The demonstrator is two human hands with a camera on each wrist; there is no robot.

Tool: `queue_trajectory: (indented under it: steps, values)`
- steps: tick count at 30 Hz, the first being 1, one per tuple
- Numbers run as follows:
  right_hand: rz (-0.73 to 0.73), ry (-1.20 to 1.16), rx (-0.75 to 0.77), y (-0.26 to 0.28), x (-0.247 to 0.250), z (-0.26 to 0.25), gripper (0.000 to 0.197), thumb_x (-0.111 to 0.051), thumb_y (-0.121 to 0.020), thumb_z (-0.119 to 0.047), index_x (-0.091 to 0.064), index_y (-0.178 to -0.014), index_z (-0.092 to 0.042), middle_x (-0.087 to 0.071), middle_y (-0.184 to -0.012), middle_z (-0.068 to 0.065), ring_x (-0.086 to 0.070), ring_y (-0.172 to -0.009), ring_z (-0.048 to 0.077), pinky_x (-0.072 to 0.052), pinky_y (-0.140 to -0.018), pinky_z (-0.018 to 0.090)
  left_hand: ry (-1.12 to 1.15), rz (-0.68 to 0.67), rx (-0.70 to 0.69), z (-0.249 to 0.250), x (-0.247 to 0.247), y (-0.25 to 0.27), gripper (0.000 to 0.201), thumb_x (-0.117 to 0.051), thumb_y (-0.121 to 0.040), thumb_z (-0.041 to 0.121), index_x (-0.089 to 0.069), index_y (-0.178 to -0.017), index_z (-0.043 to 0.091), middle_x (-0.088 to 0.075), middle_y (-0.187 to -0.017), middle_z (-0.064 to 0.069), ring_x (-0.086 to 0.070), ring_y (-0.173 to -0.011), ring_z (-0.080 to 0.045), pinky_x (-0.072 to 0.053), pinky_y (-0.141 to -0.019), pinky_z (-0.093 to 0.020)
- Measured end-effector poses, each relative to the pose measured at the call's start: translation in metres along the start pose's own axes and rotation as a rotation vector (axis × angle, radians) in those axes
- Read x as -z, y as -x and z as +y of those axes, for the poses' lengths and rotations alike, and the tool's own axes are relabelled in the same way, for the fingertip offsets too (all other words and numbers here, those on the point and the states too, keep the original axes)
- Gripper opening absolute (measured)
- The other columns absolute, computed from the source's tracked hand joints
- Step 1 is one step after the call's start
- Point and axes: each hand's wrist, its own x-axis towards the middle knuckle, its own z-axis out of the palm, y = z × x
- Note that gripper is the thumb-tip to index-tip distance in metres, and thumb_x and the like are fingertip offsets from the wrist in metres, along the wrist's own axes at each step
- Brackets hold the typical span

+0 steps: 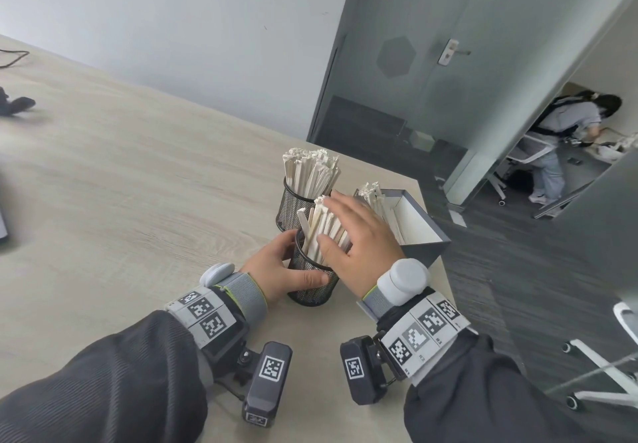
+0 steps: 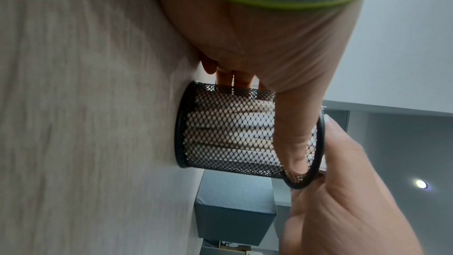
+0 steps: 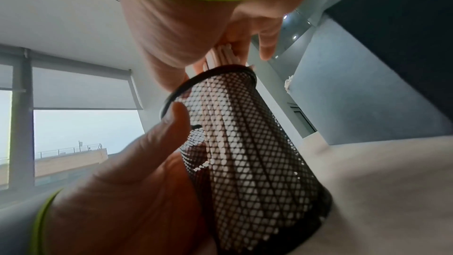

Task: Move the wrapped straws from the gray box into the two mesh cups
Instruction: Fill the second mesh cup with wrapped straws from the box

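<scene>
My left hand (image 1: 276, 268) wraps the near mesh cup (image 1: 312, 285) where it stands on the tabletop (image 1: 138, 183): the thumb lies across the side facing me and the fingers curl round the far side just under the rim, so this grip is closed on the cup. From the left wrist view the thumb (image 2: 289, 133) runs along the black mesh (image 2: 220, 133) up to the rim, with pale wrapped straws showing through the holes. My right hand (image 1: 359, 239) lies over the bundle of wrapped straws (image 1: 322, 228) that stands in this cup; its fingers are straight and spread, the palm against the tops and side of the bundle and the thumb down by the cup's rim, so this grip is open and pressing rather than clasping. The right wrist view shows the straw tips (image 3: 224, 54) against my palm just above the rim of the cup. The far mesh cup (image 1: 293, 204) stands just behind the near one, packed with upright straws (image 1: 310, 169) that fan out above its rim. The gray box (image 1: 419, 235) sits beside both cups to my right, near the tabletop's corner, its white inside partly bare, and a few straws (image 1: 374, 197) lean in its near end, just past my right fingers.
</scene>
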Motion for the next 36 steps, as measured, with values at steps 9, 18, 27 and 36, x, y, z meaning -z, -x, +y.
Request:
queue_trajectory:
  steps: [9,18,27,36]
  values:
    - [0.219,-0.505,-0.371,-0.008,0.025,0.006,0.039,-0.051,-0.098,-0.038,-0.055,-0.135,-0.026,-0.056,-0.136,-0.013,-0.05,-0.125,-0.002,-0.036,-0.103,0.013,-0.007,-0.002,0.014,0.002,0.0,0.001,0.09,-0.098,-0.042,0.062,-0.065,-0.124,0.043,-0.078,-0.122,0.008,-0.069,-0.123,-0.011,-0.051,-0.114,-0.051]
    - [-0.065,-0.437,-0.941,-0.055,0.046,0.083,0.011,-0.061,-0.089,-0.025,-0.064,-0.1,-0.022,-0.061,-0.094,0.001,-0.066,-0.1,0.026,-0.053,-0.093,0.043,-0.039,0.014,0.023,0.004,0.001,0.003,0.106,-0.092,-0.033,0.081,-0.063,-0.129,0.045,-0.076,-0.125,0.013,-0.066,-0.127,-0.011,-0.049,-0.116,-0.052]
    - [-0.564,0.266,-0.823,-0.072,0.022,0.092,0.081,-0.063,-0.071,-0.066,-0.055,-0.133,-0.014,-0.06,-0.13,0.009,-0.057,-0.117,0.032,-0.044,-0.101,0.037,-0.047,0.022,0.033,0.004,0.0,0.004,0.095,-0.095,-0.035,0.074,-0.064,-0.122,0.051,-0.077,-0.123,0.014,-0.067,-0.126,-0.01,-0.05,-0.115,-0.051]
    - [-0.474,0.115,-0.842,-0.066,0.007,0.104,0.042,-0.054,-0.096,-0.019,-0.053,-0.135,-0.001,-0.054,-0.137,0.019,-0.053,-0.126,0.035,-0.04,-0.081,0.031,-0.064,0.003,0.036,0.006,0.002,0.004,0.081,-0.095,-0.044,0.061,-0.065,-0.119,0.051,-0.077,-0.121,0.016,-0.067,-0.124,-0.006,-0.051,-0.114,-0.052]
